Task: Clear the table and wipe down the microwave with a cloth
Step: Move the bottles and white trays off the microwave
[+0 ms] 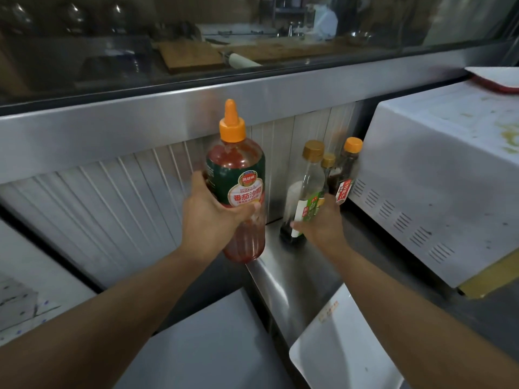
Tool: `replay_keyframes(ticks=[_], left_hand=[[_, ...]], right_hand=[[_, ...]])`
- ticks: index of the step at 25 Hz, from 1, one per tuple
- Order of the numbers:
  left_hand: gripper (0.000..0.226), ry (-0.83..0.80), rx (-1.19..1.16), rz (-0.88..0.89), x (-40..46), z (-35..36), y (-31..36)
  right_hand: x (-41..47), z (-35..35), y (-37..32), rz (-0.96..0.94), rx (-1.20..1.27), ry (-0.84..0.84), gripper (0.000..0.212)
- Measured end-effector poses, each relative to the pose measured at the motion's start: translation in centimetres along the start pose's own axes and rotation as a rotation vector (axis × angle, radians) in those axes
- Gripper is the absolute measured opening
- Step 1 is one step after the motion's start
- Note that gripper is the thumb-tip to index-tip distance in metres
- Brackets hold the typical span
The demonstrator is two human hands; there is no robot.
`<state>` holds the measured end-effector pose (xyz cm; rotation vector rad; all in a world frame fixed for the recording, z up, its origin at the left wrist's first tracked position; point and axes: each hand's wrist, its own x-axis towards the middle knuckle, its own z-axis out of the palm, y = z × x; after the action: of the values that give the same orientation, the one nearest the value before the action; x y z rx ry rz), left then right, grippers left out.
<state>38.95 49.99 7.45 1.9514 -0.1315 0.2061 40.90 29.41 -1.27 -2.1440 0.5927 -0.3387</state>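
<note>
My left hand grips a tall ketchup bottle with an orange nozzle cap, held upright just off the left end of the steel table. My right hand wraps around a clear bottle with a gold cap and a green label, which stands on the table by the back wall. Right behind it stand two dark sauce bottles, one with an orange cap. To the right sits the white microwave, its top stained with yellowish marks.
A white tray lies at the table's near edge under my right forearm. A lower steel surface sits to the left. A red-rimmed white plate rests on the microwave's far corner. Ribbed metal wall and a glass pane run behind.
</note>
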Motion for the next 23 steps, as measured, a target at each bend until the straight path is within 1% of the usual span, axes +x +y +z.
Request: replay_keyframes(ticks=[2,4,7,11,17,20,23], left_hand=[[0.070,-0.004,0.016,0.007,0.1,0.2,-0.1],[0.071,-0.004,0.021,0.013,0.3,0.4,-0.3],[0.076,-0.006,0.020,0.026,0.8,0.8,-0.4],[0.076,-0.001,0.025,0.035,1.1,1.3,-0.7],[0.078,0.007,0.021,0.024,1.5,2.3,-0.9],[0.079,0.007,0.030,0.027,1.6,3.0,-0.8],[0.078,0.003,0.034,0.028,1.6,3.8,-0.6]], right_hand=[[-0.3,0.6,1.6,0.062,-0.114,-0.080,0.083],[-0.6,1.5,2.7,0.082,-0.141,-0.135,0.076],[-0.3,3.0,3.2,0.082,-0.088,-0.076,0.072],[1.2,3.8,3.2,0.077,-0.058,0.005,0.075],[2.2,4.3,3.2,0.066,0.006,0.064,0.075],[2.1,4.1,3.1,0.055,0.030,0.062,0.074],[1.8,3.4,3.6,0.062,-0.040,-0.004,0.073]])
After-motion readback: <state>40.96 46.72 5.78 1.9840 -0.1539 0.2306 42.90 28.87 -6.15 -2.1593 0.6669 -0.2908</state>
